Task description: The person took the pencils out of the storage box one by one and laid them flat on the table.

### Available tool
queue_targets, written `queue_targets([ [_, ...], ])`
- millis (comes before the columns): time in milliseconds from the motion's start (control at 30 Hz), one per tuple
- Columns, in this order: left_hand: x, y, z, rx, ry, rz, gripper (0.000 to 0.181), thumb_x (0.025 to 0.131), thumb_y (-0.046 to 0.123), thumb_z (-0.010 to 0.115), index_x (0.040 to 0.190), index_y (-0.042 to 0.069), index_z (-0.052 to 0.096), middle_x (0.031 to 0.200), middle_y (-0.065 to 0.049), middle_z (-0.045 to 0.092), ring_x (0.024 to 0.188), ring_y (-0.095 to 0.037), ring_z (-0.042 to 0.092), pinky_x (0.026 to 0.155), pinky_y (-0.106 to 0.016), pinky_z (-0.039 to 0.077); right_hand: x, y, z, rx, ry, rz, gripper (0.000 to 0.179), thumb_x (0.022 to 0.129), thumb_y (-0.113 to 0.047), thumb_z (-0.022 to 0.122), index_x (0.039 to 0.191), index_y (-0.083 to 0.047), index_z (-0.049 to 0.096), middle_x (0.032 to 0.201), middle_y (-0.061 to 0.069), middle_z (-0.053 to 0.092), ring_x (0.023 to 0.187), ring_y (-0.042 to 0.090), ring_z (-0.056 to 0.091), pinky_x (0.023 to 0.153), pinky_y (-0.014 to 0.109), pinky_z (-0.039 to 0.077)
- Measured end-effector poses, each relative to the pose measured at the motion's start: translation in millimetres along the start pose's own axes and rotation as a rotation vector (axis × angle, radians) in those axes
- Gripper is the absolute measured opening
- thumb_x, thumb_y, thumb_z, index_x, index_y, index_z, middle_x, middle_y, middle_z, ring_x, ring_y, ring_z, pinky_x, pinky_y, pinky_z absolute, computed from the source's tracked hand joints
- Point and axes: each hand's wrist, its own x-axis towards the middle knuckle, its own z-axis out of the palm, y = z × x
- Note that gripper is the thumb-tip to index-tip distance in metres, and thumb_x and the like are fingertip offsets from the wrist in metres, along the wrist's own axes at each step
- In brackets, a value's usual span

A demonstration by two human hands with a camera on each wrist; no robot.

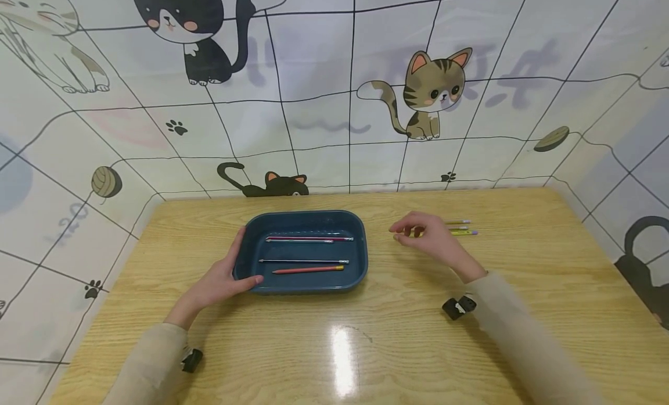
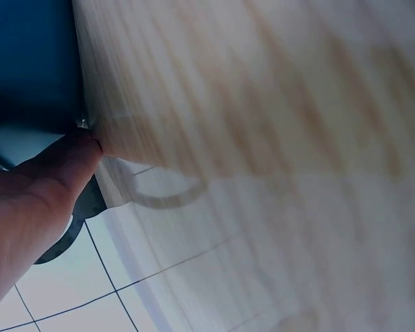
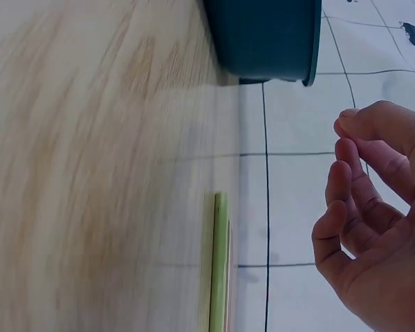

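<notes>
A dark blue tray point(image 1: 298, 287) sits on the wooden table with several pencils inside, among them a red pencil point(image 1: 308, 270) and a dark pencil point(image 1: 303, 261). At its left end my left hand point(image 1: 222, 280) grips the rim, thumb over the near corner and fingers along the outer wall. My right hand point(image 1: 428, 236) hovers right of the tray, fingers loosely bent and nothing between them. Partly hidden behind this hand, three pencils lie on the table, including a yellow-green pencil point(image 1: 465, 233); in the right wrist view a green pencil point(image 3: 219, 263) lies below the fingertips.
The wooden table point(image 1: 251, 347) ends at the back against a white wall covering point(image 1: 324, 161) with cat drawings and grid lines, which also runs along both sides. Small black devices are at both wrists, one being the right-wrist device point(image 1: 459, 307).
</notes>
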Motion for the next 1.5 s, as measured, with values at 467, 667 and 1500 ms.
queue_targets([
  [467, -0.6, 1.2, -0.5, 0.015, 0.001, -0.004, 0.108, 0.085, 0.034, 0.072, 0.155, 0.021, -0.009, 0.156, -0.027, 0.008, 0.133, -0.053, 0.027, 0.103, -0.065, 0.025, 7.5, -38.7, 23.1, 0.055, -0.080, -0.094, 0.017, 0.084, -0.001, 0.072, 0.100, -0.007, 0.075, 0.088, -0.004, 0.065, 0.080, 0.013, 0.058, 0.068, 0.036, 0.050],
  [667, 0.0, 0.1, -0.2, 0.020, 0.004, 0.005, 0.108, 0.085, 0.034, 0.073, 0.155, 0.021, -0.009, 0.156, -0.028, 0.010, 0.132, -0.053, 0.029, 0.103, -0.064, 0.026, 9.6, -58.3, 36.2, 0.073, -0.141, -0.134, 0.018, 0.084, -0.003, 0.073, 0.102, -0.004, 0.073, 0.092, 0.003, 0.068, 0.082, 0.016, 0.060, 0.071, 0.041, 0.051],
  [1500, -1.5, 2.0, -0.7, 0.023, 0.000, 0.005, 0.108, 0.086, 0.034, 0.072, 0.155, 0.020, -0.009, 0.154, -0.030, 0.012, 0.132, -0.054, 0.029, 0.102, -0.065, 0.026, 34.0, -87.2, 90.1, 0.035, -0.416, -0.220, 0.018, 0.090, -0.004, 0.064, 0.107, -0.002, 0.071, 0.099, 0.004, 0.067, 0.083, 0.008, 0.059, 0.074, 0.024, 0.050],
])
